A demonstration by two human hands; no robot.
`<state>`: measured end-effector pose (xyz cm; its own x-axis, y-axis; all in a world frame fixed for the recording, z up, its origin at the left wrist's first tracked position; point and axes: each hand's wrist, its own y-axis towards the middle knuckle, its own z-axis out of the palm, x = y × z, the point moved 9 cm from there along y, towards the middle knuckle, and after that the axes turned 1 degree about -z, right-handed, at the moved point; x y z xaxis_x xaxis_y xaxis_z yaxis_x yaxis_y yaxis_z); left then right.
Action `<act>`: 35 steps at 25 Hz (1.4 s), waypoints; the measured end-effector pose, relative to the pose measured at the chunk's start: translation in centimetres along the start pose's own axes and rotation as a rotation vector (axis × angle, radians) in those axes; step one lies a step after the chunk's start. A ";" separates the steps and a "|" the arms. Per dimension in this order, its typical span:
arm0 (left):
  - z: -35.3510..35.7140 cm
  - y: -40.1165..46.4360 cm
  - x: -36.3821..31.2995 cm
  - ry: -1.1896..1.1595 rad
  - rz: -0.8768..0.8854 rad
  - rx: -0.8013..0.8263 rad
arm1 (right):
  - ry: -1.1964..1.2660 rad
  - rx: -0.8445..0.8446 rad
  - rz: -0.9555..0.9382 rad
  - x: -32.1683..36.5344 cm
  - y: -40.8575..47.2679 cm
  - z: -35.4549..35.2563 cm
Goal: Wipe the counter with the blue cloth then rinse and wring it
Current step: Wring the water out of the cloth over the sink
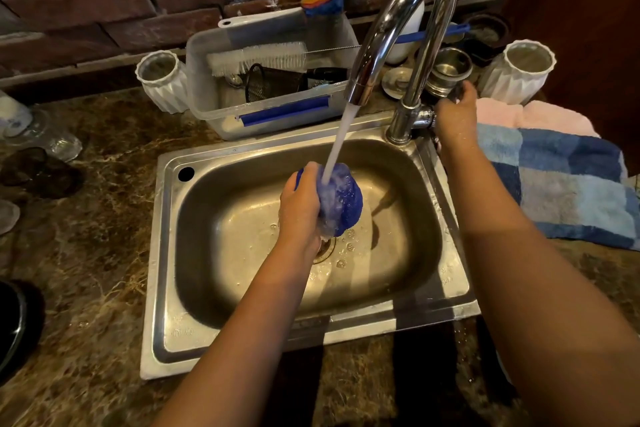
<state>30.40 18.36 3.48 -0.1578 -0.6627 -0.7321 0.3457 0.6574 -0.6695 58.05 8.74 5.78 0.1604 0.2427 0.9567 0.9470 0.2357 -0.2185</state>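
Observation:
The blue cloth (341,201) is bunched up in my left hand (299,203), held over the middle of the steel sink (166,253). Water runs from the chrome tap (398,28) straight onto the cloth and drips off it toward the drain. My right hand (452,113) is at the right side of the tap's base, closed around the tap handle, which it mostly hides. The brown marbled counter (90,218) surrounds the sink.
A clear plastic tub (207,87) with brushes stands behind the sink, flanked by two white ribbed vases (162,80) (519,69). A blue checked towel (561,184) lies right of the sink. Metal bowls (450,69) sit behind the tap. Glasses (52,139) stand at the far left.

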 end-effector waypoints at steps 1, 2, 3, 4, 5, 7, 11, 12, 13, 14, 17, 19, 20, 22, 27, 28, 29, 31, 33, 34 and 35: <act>0.0 0.0 0.1 0.000 -0.005 -0.011 | -0.028 0.008 -0.030 0.2 -0.1 0.5; -0.1 -0.1 0.3 -0.011 -0.015 -0.019 | -0.070 0.013 -0.054 0.4 -0.3 0.7; -0.1 -0.1 0.3 -0.033 -0.022 -0.019 | -0.108 0.024 -0.072 0.7 -0.6 0.8; 0.0 -0.2 0.3 -0.058 -0.025 -0.014 | -0.133 0.042 -0.084 1.0 -0.7 0.8; 0.0 -0.4 0.1 -0.076 -0.020 -0.011 | -0.144 0.063 -0.094 1.3 -1.1 0.7; -0.2 -0.7 -0.4 -0.114 -0.011 -0.010 | -0.128 0.094 -0.095 2.0 -2.2 0.3; -1.3 -1.7 -1.3 -0.117 0.023 0.020 | -0.073 0.391 0.066 -0.1 -10.4 3.2; -1.5 -1.9 -1.5 -0.118 0.032 0.036 | -0.083 0.563 0.122 -1.3 -13.4 4.7; -1.6 -2.2 -1.6 -0.109 0.042 0.057 | -0.071 0.724 0.185 -2.4 -16.3 5.9; -1.7 -2.4 -1.7 -0.094 0.052 0.085 | -0.016 0.836 0.246 -3.2 -18.7 6.6; -1.4 -3.4 -2.1 -0.014 0.050 0.215 | 0.173 0.796 0.296 -3.4 -20.1 6.4; -1.2 -4.0 -2.7 0.075 0.077 0.309 | 0.237 0.647 0.265 -3.2 -18.8 5.4; -1.3 -4.2 -3.0 0.125 0.115 0.329 | 0.326 0.584 0.282 -3.4 -18.4 5.0; -1.8 -4.5 -4.1 0.195 0.218 0.297 | 0.580 0.499 0.380 -3.9 -18.1 4.5; -2.1 -6.1 -7.8 0.342 0.494 0.235 | 1.016 0.473 0.685 -5.0 -20.2 4.7; -1.9 -6.5 -8.5 0.405 0.553 0.238 | 0.973 0.501 0.716 -5.2 -20.7 4.7; -1.6 -7.0 -9.1 0.455 0.610 0.251 | 0.858 0.517 0.743 -5.8 -20.9 4.6; -1.0 -7.9 -10.0 0.483 0.682 0.284 | 0.452 0.551 0.724 -7.5 -21.2 3.6; -0.7 -8.5 -10.8 0.471 0.710 0.294 | -0.028 0.537 0.551 -8.2 -20.8 2.1; -0.5 -8.8 -11.2 0.478 0.715 0.305 | -0.175 0.501 0.409 -7.8 -20.3 1.6; -0.2 -9.1 -11.3 0.492 0.717 0.332 | -0.253 0.480 0.233 -6.7 -20.0 1.5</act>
<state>28.83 19.98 17.82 -0.1521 0.1382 -0.9787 0.7473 0.6641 -0.0224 37.65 3.79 3.45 0.2217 0.5425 0.8103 0.6531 0.5344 -0.5365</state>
